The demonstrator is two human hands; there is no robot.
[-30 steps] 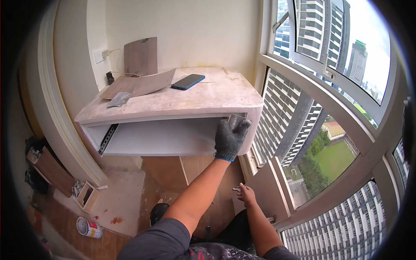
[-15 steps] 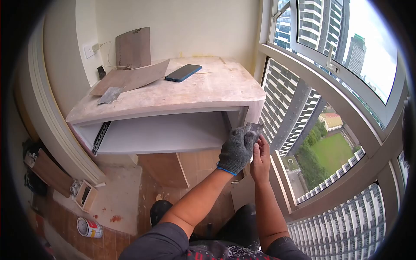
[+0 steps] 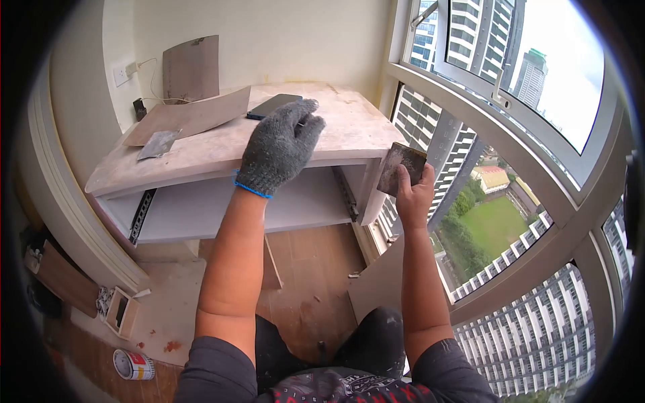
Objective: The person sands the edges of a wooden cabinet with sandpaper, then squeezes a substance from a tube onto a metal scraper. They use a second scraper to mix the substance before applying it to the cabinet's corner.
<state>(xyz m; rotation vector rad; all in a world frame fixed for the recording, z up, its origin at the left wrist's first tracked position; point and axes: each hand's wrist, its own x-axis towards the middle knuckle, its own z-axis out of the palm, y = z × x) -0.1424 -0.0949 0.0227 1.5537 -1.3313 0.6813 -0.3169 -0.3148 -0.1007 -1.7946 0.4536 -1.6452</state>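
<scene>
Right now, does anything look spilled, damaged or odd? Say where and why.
Reddish stains mark the pale floor near the can, perhaps a spill. The desk shows bare rails with no drawer between them.

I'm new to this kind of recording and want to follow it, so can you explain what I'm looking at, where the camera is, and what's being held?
There is no robot here, only a person at work. The view comes from a camera worn on the head, looking forward and down, so the arms reach in from the bottom.

The left hand wears a grey glove and is raised in front of the desk; I can't make out anything in it. The bare right hand holds a dark, worn, flat block by the desk's corner.

On top lie a phone, partly hidden by the glove, a thin curved sheet and a small grey piece. Below the top is an open compartment.
</scene>
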